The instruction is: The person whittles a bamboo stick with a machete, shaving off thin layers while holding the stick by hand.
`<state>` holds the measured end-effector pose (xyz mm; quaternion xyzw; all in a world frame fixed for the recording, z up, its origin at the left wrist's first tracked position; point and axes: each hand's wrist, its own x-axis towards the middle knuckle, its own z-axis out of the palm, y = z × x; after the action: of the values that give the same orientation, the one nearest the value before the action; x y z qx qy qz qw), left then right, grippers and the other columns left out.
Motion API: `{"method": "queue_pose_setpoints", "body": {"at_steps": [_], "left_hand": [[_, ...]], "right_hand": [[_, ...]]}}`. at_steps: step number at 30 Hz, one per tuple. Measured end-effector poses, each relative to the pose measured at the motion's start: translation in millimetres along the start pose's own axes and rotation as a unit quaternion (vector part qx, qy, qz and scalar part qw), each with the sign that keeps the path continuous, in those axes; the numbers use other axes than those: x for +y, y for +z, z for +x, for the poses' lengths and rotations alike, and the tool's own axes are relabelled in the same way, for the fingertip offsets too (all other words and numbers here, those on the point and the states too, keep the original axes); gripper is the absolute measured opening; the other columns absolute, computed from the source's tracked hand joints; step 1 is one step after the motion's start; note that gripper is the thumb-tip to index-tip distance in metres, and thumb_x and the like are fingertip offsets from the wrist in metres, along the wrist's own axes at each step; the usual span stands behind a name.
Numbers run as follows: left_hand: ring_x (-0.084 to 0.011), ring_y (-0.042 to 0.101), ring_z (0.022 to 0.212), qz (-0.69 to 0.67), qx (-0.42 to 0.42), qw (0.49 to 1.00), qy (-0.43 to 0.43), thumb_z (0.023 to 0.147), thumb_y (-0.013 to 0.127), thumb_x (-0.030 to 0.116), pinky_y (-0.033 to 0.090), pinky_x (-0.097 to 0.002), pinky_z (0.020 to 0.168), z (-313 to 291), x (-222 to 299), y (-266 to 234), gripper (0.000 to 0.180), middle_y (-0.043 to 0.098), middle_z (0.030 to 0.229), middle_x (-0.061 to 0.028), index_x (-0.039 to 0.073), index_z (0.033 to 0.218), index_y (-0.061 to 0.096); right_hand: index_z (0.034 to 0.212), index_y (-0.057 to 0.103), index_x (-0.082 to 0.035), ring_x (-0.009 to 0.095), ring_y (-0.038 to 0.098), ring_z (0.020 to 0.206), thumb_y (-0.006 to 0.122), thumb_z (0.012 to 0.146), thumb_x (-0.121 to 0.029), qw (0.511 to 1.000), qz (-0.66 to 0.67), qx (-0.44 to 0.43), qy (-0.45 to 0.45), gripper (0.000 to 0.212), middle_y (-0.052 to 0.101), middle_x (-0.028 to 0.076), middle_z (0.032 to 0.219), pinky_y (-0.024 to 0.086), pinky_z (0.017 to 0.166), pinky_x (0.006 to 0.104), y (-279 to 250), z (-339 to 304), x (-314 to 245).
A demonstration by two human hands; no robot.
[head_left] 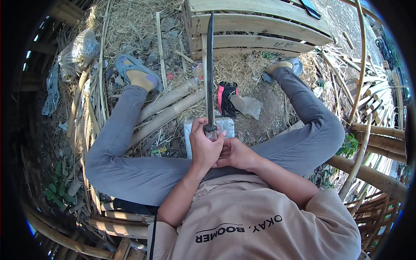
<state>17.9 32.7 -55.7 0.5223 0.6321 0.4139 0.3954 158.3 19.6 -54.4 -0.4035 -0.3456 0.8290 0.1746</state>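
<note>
A long machete (210, 73) points away from me, its dark blade nearly upright in the head view. My left hand (205, 148) is closed round its handle, just below a dark collar at the blade's base. Against it, my right hand (237, 155) is curled in at the handle's lower end; its fingertips are partly hidden. Under the hands, between my legs, lies a pale rectangular block (188, 141). Beyond the block, a black and red cloth-like item (226, 99) lies on the ground next to a crumpled clear plastic piece (248, 106).
A slatted wooden crate (260, 24) stands ahead, close to the blade's tip. Bamboo poles (169, 104) lie left of the blade on straw-covered ground. At the right are stacked cut bamboo (376, 102) and a bamboo frame (372, 175). A plastic bag (80, 52) sits far left.
</note>
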Motion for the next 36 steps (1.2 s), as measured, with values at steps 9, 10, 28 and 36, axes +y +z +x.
{"method": "queue_pose_setpoints", "body": {"at_steps": [9, 10, 28, 36], "left_hand": [[-0.0201, 0.065, 0.076, -0.018, -0.011, 1.000, -0.015, 0.078, 0.079, 0.019, 0.050, -0.0338, 0.069, -0.1, -4.3, -3.4, 0.027, 0.062, 0.087, -0.0103, -0.003, 0.085, 0.066], [-0.0192, 0.064, 0.074, -0.016, -0.014, 1.000, -0.012, 0.080, 0.078, 0.023, 0.050, -0.0336, 0.068, -0.5, -5.1, -4.1, 0.031, 0.062, 0.085, -0.0103, -0.004, 0.087, 0.064], [-0.0134, 0.059, 0.071, -0.131, -0.082, 0.972, -0.180, 0.094, 0.061, 0.033, 0.047, -0.0308, 0.067, 3.1, -29.6, -7.1, 0.033, 0.062, 0.078, -0.0053, 0.000, 0.094, 0.059], [-0.0204, 0.066, 0.086, -0.455, -0.075, 0.833, -0.306, 0.104, 0.023, 0.056, 0.052, -0.0353, 0.082, -8.6, -31.3, -2.6, 0.064, 0.068, 0.093, -0.0109, 0.005, 0.104, 0.061]], "right_hand": [[0.117, 0.058, 0.005, 0.016, 0.067, 0.098, 0.079, 0.080, -0.001, 0.999, -0.024, -0.018, -0.023, 0.043, 0.070, 0.011, 0.106, 0.055, 0.085, 0.0283, 3.2, -3.1, -0.8], [0.117, 0.058, 0.005, 0.016, 0.067, 0.098, 0.079, 0.080, -0.001, 0.999, -0.024, -0.017, -0.023, 0.043, 0.070, 0.011, 0.106, 0.055, 0.085, 0.0283, 2.5, -3.7, -0.5], [0.138, 0.045, -0.006, 0.011, 0.065, 0.090, 0.071, 0.091, -0.014, 0.997, 0.033, -0.051, 0.043, 0.055, 0.068, 0.006, 0.102, 0.053, 0.081, 0.0294, -7.8, 0.9, -19.4], [0.141, 0.039, -0.009, 0.021, 0.067, 0.104, 0.063, 0.096, -0.012, 0.955, 0.212, -0.163, 0.128, 0.051, 0.066, 0.010, 0.114, 0.055, 0.088, 0.0361, -22.3, -10.3, -51.9]]}}
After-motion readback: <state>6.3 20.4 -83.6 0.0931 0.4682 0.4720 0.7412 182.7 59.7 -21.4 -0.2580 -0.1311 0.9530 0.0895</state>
